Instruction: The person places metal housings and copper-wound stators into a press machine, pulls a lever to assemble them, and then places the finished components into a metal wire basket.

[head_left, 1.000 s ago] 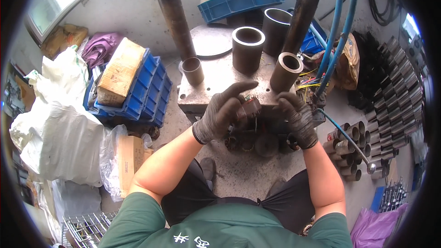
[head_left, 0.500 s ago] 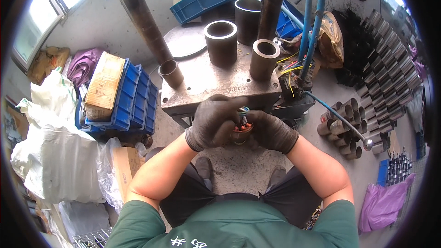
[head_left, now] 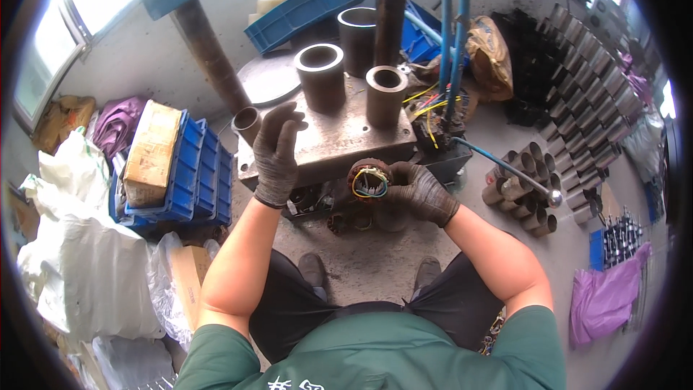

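Head view — left hand (head_left: 277,150) has lifted away, empty — the right hand (head_left: 420,192) grips stator (head_left: 370,188).

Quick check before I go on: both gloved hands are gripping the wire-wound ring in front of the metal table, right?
Not quite: only the right hand grips the wire-wound ring in front of the metal table. The left hand, also gloved, is apart from it with fingers extended, as the head view shows.
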Motion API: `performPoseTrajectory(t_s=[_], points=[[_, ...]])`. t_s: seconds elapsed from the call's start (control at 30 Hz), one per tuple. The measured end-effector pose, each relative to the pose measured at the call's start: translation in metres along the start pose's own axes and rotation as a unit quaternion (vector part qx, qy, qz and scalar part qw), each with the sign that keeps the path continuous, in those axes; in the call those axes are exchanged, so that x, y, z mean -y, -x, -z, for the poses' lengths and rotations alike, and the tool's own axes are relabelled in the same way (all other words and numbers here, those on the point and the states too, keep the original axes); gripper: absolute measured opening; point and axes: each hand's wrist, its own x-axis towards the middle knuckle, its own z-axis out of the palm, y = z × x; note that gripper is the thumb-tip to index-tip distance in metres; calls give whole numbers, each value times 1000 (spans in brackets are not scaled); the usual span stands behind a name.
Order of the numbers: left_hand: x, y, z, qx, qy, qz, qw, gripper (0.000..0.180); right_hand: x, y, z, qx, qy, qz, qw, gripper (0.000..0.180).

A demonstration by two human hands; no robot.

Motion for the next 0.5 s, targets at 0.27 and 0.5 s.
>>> performPoseTrajectory(t_s=[0.27,0.5], points=[[10,9,12,161,-141,28,976,30,-27,40,114,-98,410,-104,901,55],[-4,15,4,344,-249,55,904,29,-66,217,233,-283,514,-233,775,47]])
